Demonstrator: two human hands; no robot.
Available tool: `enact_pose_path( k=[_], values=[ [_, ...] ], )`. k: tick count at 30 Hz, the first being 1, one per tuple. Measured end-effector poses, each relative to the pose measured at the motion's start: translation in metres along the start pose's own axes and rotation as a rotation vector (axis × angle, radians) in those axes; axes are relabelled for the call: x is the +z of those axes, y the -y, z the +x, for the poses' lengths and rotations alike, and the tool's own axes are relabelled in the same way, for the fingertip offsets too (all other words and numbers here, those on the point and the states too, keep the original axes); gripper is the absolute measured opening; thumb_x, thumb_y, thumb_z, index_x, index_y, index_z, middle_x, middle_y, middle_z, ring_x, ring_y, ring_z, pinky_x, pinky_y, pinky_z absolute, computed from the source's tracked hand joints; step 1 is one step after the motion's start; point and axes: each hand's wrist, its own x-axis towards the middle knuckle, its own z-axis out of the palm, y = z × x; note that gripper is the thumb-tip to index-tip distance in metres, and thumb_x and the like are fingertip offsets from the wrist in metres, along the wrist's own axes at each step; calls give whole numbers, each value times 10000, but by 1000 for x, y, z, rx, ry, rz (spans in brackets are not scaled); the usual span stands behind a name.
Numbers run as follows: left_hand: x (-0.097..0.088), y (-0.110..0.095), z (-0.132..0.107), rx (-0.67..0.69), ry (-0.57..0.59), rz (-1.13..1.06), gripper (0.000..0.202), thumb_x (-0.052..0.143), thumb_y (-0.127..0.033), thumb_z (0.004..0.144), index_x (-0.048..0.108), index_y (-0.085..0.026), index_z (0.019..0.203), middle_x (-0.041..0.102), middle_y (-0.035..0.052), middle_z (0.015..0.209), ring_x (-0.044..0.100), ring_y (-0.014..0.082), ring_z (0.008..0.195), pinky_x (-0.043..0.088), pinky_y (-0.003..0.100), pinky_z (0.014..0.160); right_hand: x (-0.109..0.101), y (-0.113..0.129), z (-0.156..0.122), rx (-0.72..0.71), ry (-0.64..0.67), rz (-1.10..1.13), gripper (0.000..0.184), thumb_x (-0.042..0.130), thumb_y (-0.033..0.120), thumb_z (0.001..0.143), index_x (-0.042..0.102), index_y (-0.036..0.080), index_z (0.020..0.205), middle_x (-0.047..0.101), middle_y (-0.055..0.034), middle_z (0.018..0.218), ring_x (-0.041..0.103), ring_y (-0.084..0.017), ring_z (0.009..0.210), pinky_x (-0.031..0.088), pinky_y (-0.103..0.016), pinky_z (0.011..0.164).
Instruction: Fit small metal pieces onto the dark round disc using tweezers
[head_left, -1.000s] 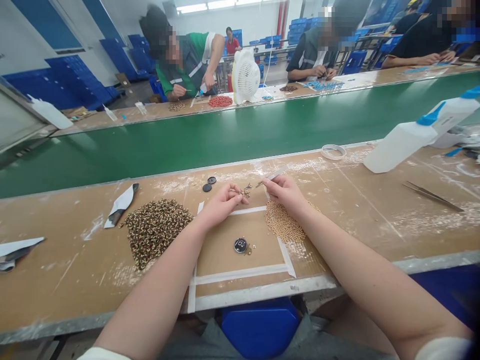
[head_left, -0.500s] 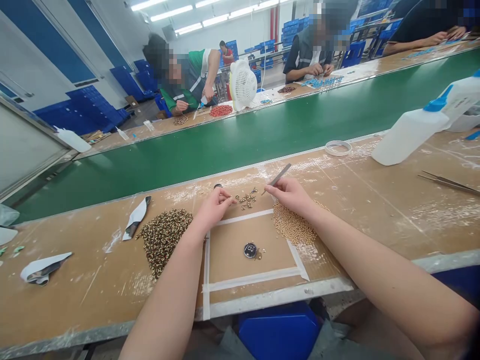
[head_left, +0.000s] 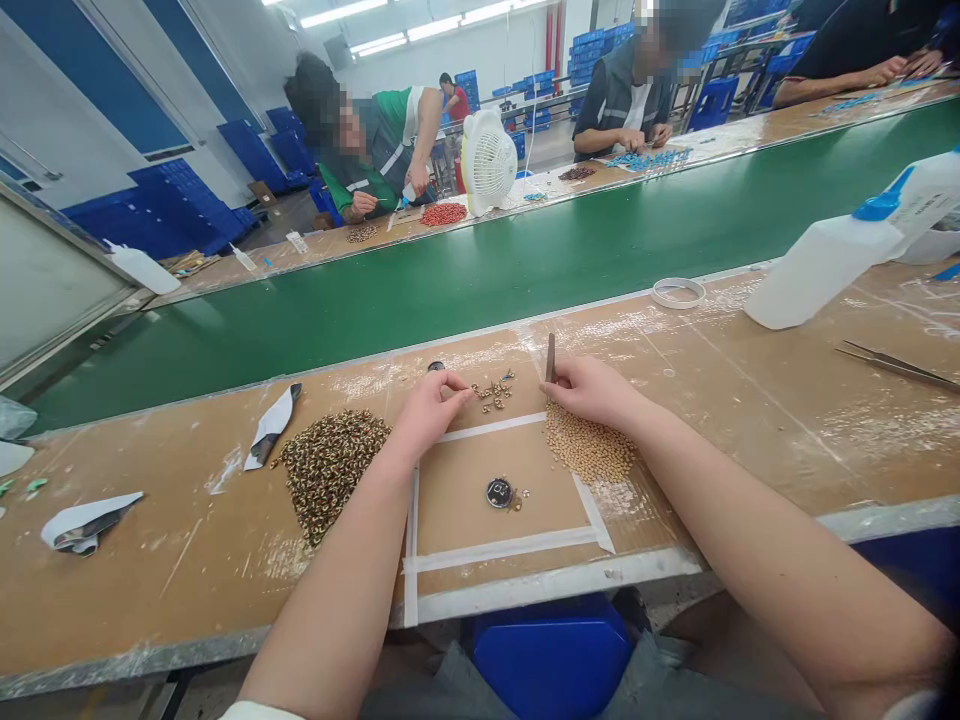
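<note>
Tweezers [head_left: 550, 357] swung upright — right hand [head_left: 592, 388] gripping, tips down.

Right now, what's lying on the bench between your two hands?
In the head view, a small scatter of tiny metal parts lies on the bench between the left hand and the right hand, just above a white tape line.

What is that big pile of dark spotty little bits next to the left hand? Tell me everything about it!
The dark pile is a heap of many tiny pieces, brown-black with pale gold specks, shiny like metal or beads; what they are is too small to tell. It lies loose on the brown worktable, spread widest at the top and trailing toward the near edge. It sits just left of the taped square, beside the left forearm. The left hand is near, not touching.
</note>
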Motion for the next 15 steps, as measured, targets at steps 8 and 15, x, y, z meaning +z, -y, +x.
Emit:
enact_pose_path(
  k=[8, 15],
  values=[
    [11, 18, 13, 38, -40, 75, 262, 703, -478, 870, 801, -236, 894, 683, 88, 1004, 607, 239, 898, 442, 346, 787, 1, 2, -1, 21, 14, -44, 275, 646, 348, 874, 545, 208, 660, 617, -46, 652, 470, -167, 573, 262, -338, 569],
    [9, 19, 9, 3, -92, 89, 277, 697, -498, 867, 769, -236, 922, 661, 90, 1040, 600, 245, 924, 448, 357, 818, 5, 0, 0, -26, 22, -8, 307, 579, 398, 904, 546, 211, 663, 583, -26, 614, 503, -192, 585, 298, -330, 574]
  ],
)
